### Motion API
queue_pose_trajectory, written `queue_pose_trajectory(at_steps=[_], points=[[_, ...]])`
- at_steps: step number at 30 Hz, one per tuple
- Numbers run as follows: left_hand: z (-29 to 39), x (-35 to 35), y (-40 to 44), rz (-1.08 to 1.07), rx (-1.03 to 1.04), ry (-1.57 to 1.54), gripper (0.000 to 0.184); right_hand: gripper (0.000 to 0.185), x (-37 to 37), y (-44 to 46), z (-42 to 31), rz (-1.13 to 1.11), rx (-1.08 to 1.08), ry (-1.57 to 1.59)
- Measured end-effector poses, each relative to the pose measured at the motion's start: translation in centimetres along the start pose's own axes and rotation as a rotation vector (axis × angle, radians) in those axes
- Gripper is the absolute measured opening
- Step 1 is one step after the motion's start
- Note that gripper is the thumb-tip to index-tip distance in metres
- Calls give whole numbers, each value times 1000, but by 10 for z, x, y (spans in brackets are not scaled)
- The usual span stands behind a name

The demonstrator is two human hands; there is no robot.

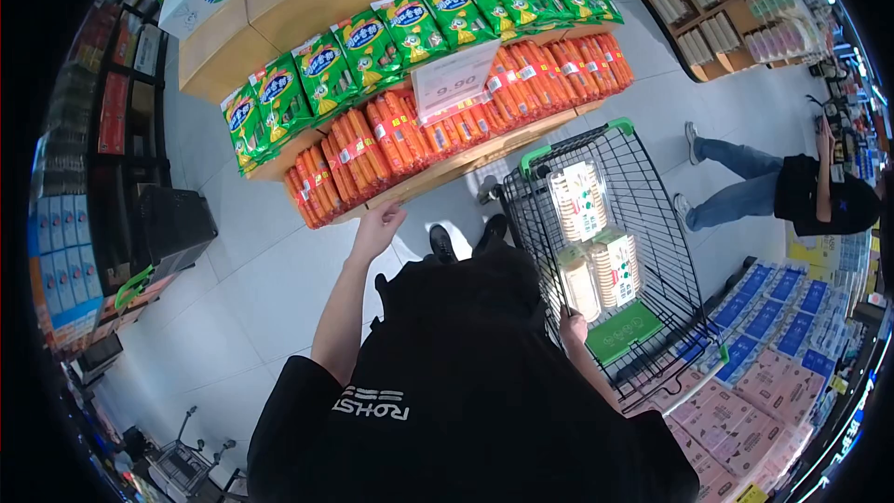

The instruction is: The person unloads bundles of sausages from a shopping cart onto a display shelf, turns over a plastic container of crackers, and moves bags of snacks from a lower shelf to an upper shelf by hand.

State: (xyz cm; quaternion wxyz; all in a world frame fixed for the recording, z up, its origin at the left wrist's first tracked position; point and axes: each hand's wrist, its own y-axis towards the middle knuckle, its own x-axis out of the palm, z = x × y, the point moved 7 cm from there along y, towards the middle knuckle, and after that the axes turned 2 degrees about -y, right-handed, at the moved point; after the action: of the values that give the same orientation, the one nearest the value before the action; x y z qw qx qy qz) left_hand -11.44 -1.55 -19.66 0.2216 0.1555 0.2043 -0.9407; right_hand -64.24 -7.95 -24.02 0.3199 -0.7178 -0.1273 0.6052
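Observation:
My left hand (pixel 377 229) is loosely closed just in front of the wooden shelf edge, with nothing visible in its fingers. Above it lie rows of orange-red packaged sausages (pixel 355 151), and behind them stand green snack bags (pixel 319 65). To my right is a black wire shopping cart (pixel 666 224) with green corner pieces. My right hand (pixel 574 328) grips the cart's near side rim; part of its fingers is hidden. Inside the cart are several clear packs of round, biscuit-like food, such as the far pack (pixel 578 200) and a nearer pack (pixel 616 268).
A white price sign (pixel 454 82) rises from the sausages. One person in jeans (pixel 745 186) stands beyond the cart. Stacked pink cartons (pixel 736 419) and blue-white packs (pixel 792 303) lie at right. A black bin-like unit (pixel 177 228) stands at left on the tiled floor.

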Motion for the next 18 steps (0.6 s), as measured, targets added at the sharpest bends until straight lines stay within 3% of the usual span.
queue_pose_trajectory(at_steps=[1, 4, 9, 15, 18], points=[[-12, 2, -2, -3, -14, -42, 43, 35, 1, 2, 2, -30, 16, -10], [-72, 9, -28, -14, -358, -224, 44, 36, 9, 13, 8, -20, 12, -26], [-177, -9, -117, 172, -745, -318, 45, 34, 41, 51, 37, -18, -88, 83], [-194, -30, -165, 357, -817, -471, 43, 24, 81, 96, 75, 0, -200, 294], [-181, -35, -154, 370, -760, -485, 44, 28, 49, 68, 52, 43, -163, 182]])
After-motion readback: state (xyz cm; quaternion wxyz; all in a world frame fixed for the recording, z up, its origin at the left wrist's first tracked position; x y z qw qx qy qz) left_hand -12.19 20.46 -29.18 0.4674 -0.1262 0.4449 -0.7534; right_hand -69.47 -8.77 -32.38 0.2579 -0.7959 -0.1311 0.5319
